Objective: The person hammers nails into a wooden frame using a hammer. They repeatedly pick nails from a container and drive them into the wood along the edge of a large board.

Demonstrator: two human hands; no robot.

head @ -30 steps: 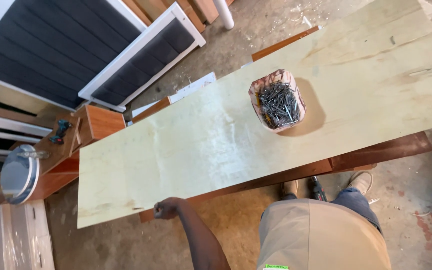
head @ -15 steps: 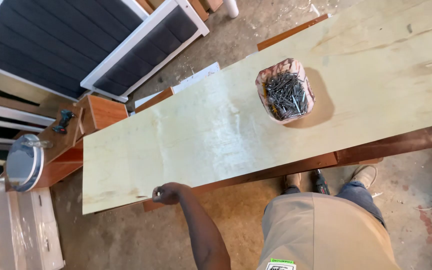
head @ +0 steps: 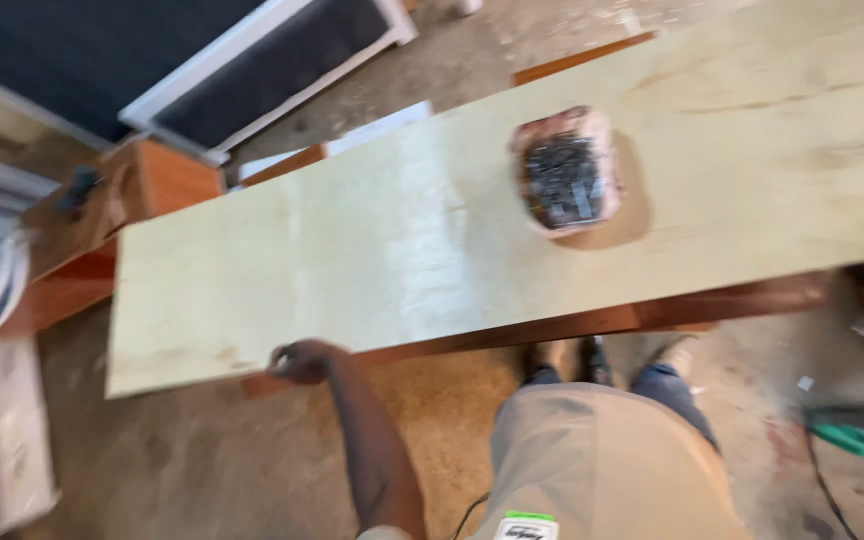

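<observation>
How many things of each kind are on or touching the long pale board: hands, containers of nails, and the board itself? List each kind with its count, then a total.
Pale plywood board: 1
Container of nails, standing on the board: 1
Left hand, closed at the board's near edge: 1
Total: 3

A tub of nails (head: 564, 172) sits on the plywood sheet (head: 372, 250). The left hand (head: 300, 361) grips the sheet's near edge, far left of the tub.

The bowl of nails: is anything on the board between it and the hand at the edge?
Nothing visible. The left hand grips the plywood board's near edge, and only bare board lies between it and the bowl of nails.
</observation>
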